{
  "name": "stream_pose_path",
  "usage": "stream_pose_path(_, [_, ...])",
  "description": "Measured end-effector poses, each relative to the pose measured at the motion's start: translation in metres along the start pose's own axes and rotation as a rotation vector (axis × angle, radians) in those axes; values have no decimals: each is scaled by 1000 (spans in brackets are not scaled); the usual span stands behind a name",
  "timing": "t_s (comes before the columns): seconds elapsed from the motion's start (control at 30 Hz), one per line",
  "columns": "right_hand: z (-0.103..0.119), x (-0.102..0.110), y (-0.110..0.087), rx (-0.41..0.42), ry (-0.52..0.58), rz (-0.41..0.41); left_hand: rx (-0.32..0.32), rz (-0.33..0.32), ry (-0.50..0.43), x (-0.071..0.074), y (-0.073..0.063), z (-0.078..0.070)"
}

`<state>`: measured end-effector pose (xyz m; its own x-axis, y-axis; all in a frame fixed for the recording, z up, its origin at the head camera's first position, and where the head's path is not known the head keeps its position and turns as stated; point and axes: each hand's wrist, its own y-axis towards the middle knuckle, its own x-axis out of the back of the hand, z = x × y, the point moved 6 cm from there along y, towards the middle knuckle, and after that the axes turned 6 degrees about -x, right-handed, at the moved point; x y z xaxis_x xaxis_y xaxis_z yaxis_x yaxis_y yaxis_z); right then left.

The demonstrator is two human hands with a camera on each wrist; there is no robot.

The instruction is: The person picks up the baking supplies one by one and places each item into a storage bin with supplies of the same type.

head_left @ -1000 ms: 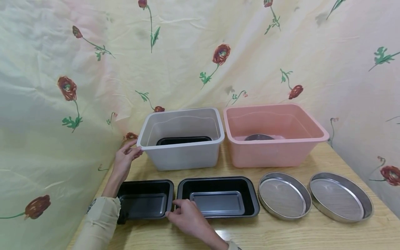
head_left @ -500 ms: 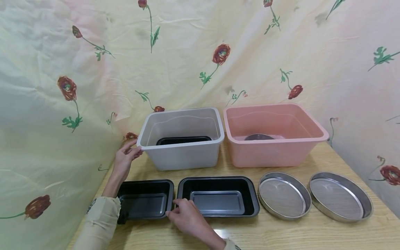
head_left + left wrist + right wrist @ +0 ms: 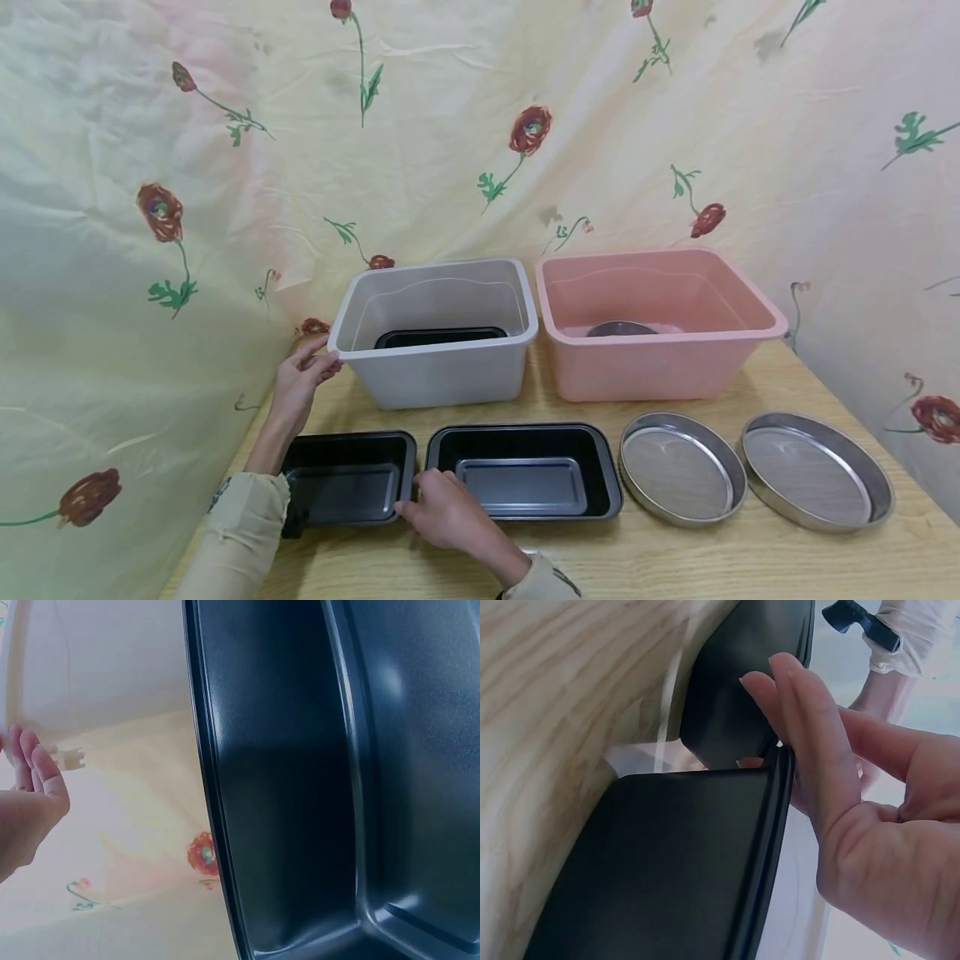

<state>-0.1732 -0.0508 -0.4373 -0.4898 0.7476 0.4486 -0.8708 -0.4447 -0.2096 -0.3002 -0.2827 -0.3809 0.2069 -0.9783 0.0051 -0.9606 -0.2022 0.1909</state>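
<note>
My left hand (image 3: 298,387) pinches the front left corner of the pale grey plastic bin (image 3: 442,379) by its rim. Its fingertips sit at the bin's edge in the left wrist view. My right hand (image 3: 450,512) holds the right end of the smaller black loaf pan (image 3: 341,492), thumb at the front corner and fingers along the outer wall. The larger black loaf pan (image 3: 522,492) lies beside it, just right of my fingers. In the right wrist view my fingers (image 3: 817,742) reach past the larger pan's corner to the smaller one. My left forearm covers the smaller pan's left end.
A pink plastic bin (image 3: 645,371) stands right of the grey one, with a round metal pan (image 3: 621,328) inside. A dark pan (image 3: 441,337) lies in the grey bin. Two round metal pans (image 3: 681,467) sit at the right on the wooden table (image 3: 637,567). Flowered cloth hangs behind.
My right wrist and sleeve have shifted forward a little, and the fingers have moved slightly at the smaller pan's corner. My left hand and the pans stay where they were.
</note>
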Motion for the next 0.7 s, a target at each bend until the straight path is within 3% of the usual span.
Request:
stream_pose_path(0.5, [1,-11,3,-67,79,-14,7,-14,-6,0,0,0])
stream_pose_path(0.7, [-1,-16,2,-58,113,-78,6,-18,6,0,-1,0])
